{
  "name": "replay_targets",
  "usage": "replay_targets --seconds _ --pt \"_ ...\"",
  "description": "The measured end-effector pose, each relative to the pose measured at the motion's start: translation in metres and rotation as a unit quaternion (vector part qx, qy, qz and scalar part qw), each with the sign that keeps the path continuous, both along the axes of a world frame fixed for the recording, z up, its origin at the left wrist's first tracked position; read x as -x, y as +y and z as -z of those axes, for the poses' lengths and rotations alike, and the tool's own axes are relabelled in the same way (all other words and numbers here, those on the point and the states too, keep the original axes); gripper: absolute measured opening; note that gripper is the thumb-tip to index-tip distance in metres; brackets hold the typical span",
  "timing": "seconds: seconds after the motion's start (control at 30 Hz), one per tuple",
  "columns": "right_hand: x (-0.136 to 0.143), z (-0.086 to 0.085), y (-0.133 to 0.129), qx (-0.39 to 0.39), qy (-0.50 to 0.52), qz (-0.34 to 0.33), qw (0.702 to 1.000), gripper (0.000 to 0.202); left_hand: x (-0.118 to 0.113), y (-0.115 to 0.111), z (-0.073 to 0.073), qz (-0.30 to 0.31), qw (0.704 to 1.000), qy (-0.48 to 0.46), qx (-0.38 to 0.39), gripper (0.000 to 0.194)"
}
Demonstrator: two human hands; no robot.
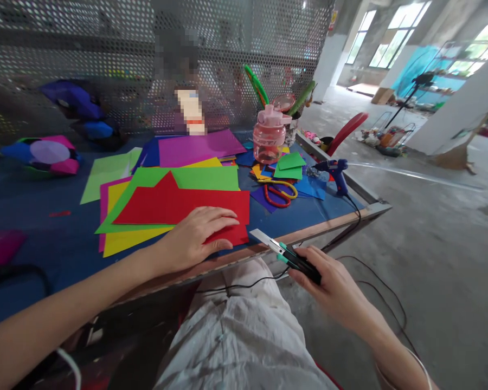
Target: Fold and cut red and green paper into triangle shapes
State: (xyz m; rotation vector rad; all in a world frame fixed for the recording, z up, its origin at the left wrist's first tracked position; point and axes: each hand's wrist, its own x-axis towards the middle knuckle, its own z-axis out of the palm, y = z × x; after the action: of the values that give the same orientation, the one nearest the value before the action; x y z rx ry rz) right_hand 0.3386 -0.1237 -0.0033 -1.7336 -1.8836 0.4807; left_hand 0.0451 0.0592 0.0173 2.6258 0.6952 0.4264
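Note:
My left hand [197,233] lies on red paper [187,205] near the table's front edge, fingers stretched out over it. Beneath the red piece are sheets of green paper [203,177] and yellow paper [138,239]. The red paper has a pointed peak on its upper edge, and part of it is hidden under my palm. In my right hand [329,279] is a black and green utility knife [293,257], its blade out and pointing left toward the red paper. The knife is held just in front of the table edge, apart from the paper.
Scissors [282,195] with red and yellow handles lie on paper scraps to the right. Behind them stands a pink bottle [268,135]. A blue glue gun [336,174] sits at the right edge, its cord hanging down. Folded paper shapes [44,154] are at left; perforated metal [117,43] stands behind.

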Motion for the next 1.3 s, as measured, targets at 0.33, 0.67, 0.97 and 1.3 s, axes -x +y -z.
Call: replay_targets --seconds 0.33,0.67,0.97,1.3 --pt "0.003 -0.009 0.008 0.022 -0.083 -0.042 0.995 0.037 0.014 -0.003 0.016 0.047 0.997 0.034 -0.060 0.060" --pt "-0.007 -0.020 0.020 -0.012 -0.140 -0.104 0.985 0.045 0.014 0.008 0.014 0.076 0.993 0.067 -0.060 0.050" --pt "-0.012 -0.019 0.028 -0.016 -0.126 -0.126 0.984 0.044 0.003 0.029 0.003 0.083 0.995 0.050 -0.020 0.049" --pt "-0.010 -0.018 0.014 -0.067 -0.043 -0.065 0.995 0.037 0.011 0.003 -0.031 0.002 0.995 0.099 -0.030 0.019"
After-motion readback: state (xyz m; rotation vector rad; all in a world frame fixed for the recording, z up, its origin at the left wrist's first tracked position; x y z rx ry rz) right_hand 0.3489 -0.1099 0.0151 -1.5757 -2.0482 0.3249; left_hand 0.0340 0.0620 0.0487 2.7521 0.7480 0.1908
